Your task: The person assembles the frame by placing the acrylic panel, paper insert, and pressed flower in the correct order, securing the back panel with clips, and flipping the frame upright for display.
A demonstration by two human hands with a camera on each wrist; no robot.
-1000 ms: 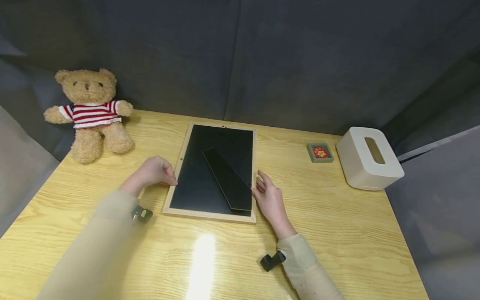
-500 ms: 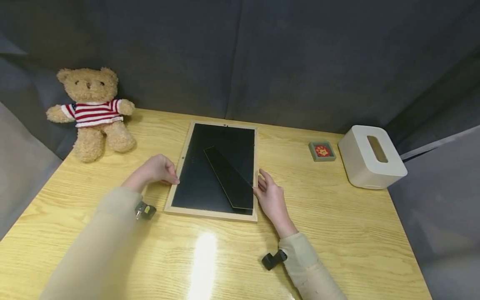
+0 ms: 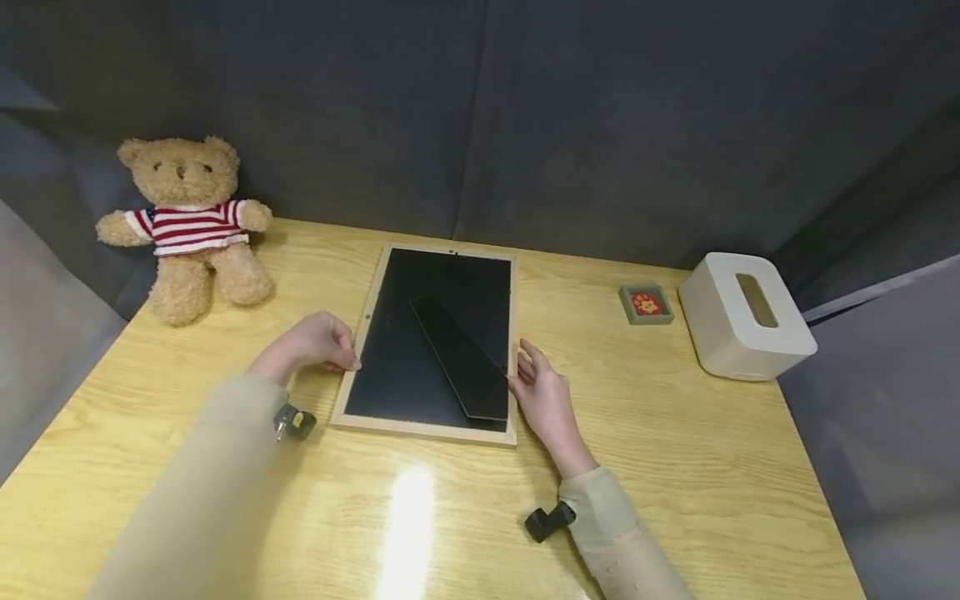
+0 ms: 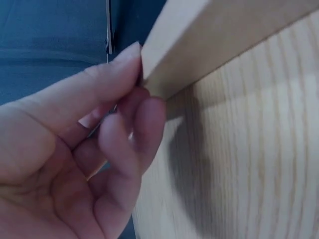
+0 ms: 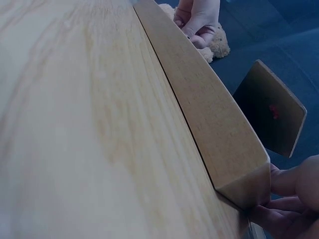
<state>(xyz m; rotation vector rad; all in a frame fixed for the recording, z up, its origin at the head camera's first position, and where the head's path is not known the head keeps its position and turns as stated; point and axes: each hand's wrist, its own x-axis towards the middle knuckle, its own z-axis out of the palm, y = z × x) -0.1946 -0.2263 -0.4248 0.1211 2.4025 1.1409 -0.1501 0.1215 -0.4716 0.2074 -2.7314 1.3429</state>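
Note:
A picture frame with a light wood border lies back side up on the table. Its black backing carries a black easel stand, lying slantwise in the head view and sticking out from the back in the right wrist view. At the left border my left hand pinches the edge, thumb uppermost and the other fingers curled beside it. My right hand grips the right border near the stand's wide end. In the right wrist view its fingers wrap the end of the wooden border.
A teddy bear in a striped shirt sits at the back left of the wooden table. Toward the back right are a small grey-green square box with a red inset and a white tissue box. Dark cloth hangs behind.
The head view has shifted slightly, so everything sits a little farther right in it. Both hands keep their places on the picture frame.

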